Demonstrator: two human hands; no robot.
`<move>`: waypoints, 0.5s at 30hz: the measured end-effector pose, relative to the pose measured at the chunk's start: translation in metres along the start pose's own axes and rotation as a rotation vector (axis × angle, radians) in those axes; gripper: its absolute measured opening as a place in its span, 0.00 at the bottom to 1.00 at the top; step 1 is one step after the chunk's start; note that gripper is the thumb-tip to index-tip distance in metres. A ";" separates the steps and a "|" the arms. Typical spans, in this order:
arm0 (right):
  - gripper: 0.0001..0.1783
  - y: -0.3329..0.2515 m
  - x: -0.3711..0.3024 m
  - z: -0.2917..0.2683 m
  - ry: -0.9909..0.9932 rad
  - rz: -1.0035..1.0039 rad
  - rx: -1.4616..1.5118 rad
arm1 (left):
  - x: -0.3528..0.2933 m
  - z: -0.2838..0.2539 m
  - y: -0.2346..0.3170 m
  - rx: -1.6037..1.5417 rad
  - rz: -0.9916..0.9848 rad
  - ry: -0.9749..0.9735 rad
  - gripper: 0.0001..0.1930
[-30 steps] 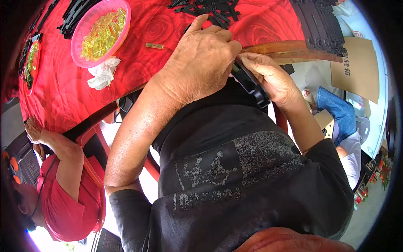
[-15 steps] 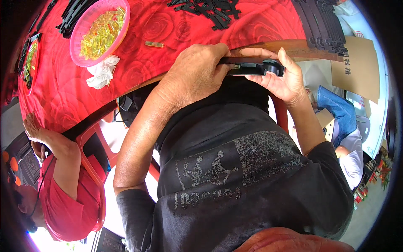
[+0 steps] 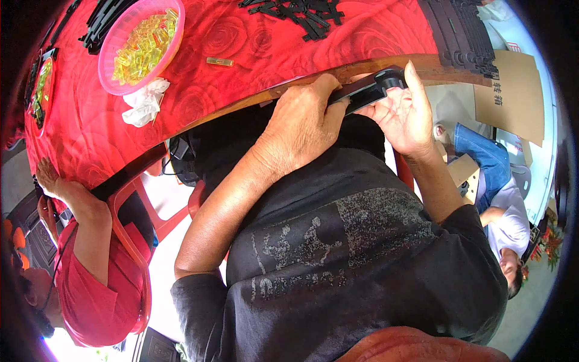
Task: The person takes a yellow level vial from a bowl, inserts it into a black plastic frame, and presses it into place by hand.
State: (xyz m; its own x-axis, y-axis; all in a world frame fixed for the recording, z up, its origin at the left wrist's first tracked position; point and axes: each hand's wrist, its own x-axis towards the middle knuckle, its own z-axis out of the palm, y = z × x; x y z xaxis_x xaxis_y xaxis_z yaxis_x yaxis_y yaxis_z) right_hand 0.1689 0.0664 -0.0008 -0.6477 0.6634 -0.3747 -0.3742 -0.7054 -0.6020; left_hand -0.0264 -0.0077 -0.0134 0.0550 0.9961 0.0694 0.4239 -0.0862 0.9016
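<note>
At the table's near edge I hold a long black plastic part with a round end [image 3: 367, 90] between both hands, tilted up to the right. My left hand [image 3: 301, 123] is closed round its left end, hiding that end. Under and behind the round end lie the fingers of my right hand [image 3: 403, 120], its thumb raised beside it. Beyond my left hand, a single small yellow clear vial [image 3: 219, 61] lies on the red tablecloth [image 3: 241, 42]. A pink basket [image 3: 104, 66] of similar yellow vials [image 3: 145, 54] stands farther left.
Crumpled white tissue [image 3: 145, 104] lies by the basket. Loose black pieces [image 3: 301, 15] are piled at the back, long black strips [image 3: 461, 36] at the right. A co-worker in red [image 3: 99, 283] sits left; another person [image 3: 503, 223] is at right near a cardboard box [image 3: 509, 96].
The black part has turned, its round end rising and its left end dropping. My left hand has moved right and down. The right hand's palm has opened more, thumb up.
</note>
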 end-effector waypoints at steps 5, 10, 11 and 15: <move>0.37 0.005 -0.001 -0.003 0.092 -0.078 -0.136 | -0.004 0.006 0.007 -0.053 -0.094 -0.002 0.09; 0.36 0.007 0.000 -0.003 0.092 -0.101 -0.216 | -0.010 0.014 0.006 -0.115 -0.142 0.015 0.08; 0.36 0.008 0.000 0.000 0.097 -0.109 -0.234 | -0.011 0.016 0.006 -0.094 -0.117 0.042 0.08; 0.35 0.012 -0.002 0.001 0.141 -0.147 -0.314 | -0.013 0.017 0.008 -0.094 -0.134 0.033 0.08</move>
State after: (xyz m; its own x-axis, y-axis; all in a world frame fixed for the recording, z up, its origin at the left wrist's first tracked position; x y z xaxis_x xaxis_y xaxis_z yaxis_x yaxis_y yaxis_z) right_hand 0.1650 0.0567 -0.0071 -0.4964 0.7950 -0.3487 -0.2200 -0.5038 -0.8353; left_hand -0.0081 -0.0220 -0.0148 -0.0269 0.9988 -0.0414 0.3390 0.0481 0.9395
